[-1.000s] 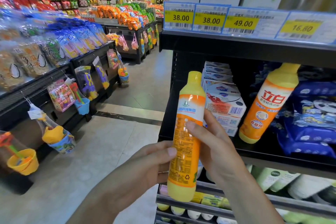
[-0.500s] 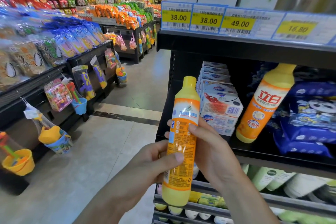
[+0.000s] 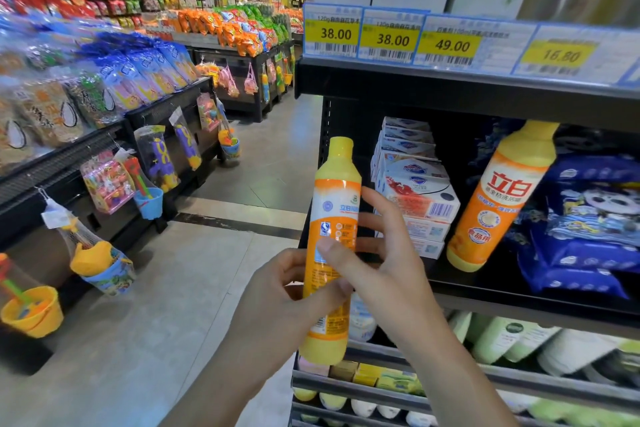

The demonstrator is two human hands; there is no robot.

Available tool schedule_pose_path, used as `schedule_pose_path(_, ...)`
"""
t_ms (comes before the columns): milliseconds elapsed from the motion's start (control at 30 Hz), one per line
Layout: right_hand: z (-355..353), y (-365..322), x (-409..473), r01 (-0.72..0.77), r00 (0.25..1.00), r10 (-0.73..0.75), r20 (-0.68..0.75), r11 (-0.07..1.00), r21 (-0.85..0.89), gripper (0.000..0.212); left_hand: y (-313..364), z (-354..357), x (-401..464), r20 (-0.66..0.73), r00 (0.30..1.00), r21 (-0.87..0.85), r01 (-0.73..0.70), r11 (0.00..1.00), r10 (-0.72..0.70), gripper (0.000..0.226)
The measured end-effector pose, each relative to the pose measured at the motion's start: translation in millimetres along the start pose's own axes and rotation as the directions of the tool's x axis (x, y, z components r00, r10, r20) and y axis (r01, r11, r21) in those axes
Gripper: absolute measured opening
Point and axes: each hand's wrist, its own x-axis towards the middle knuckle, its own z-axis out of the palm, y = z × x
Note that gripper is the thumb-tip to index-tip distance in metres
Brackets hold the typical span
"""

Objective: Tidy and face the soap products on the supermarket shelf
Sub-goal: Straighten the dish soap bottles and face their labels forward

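Detergent bottle (image 3: 331, 250) held upright in mid-air, near side of the shelf (image 3: 485, 302), just left of its end. Long axis near vertical, cap up, tilted a touch right; barcode/back label w/ small print faces the viewer, so front label prob. points away. Left hand (image 3: 284, 291) grips low-mid body from the left, fingers curled round it, thumb across the label. Right hand (image 3: 384, 253) on the right side, thumb pressed on label front, other fingers spread loosely behind/beside the body; pinching, not a full wrap. Both hands on it, right one nearer the shelf.

Slot to fill, by guess: gap between soap boxes (image 3: 412, 184) and second detergent bottle (image 3: 498, 198), far and right of the held one. That second bottle leans left, cap up-right under the upper shelf, front label out. Needs approx. half a turn about the long axis, then a move right and away. Blue refill packs (image 3: 588, 218) far right.
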Motion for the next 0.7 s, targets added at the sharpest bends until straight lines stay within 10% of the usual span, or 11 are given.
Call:
schedule_pose_path(200, 7.9, 1.7, 2.5, 0.048, 0.997, -0.052, -0.064, 0.997, -0.066, 0.07, -5.9, 6.8, 2.8, -0.107, 0.992, 0.114, -0.049, 0.992, 0.061, 0.056)
schedule_pose_path(700, -8.7, 0.6, 4.8, 0.051, 0.996, -0.05, 0.08, 0.999, -0.011, 0.06, 11.1, -7.6, 16.8, 0.123, 0.983, 0.044, -0.139, 0.989, 0.132, 0.041)
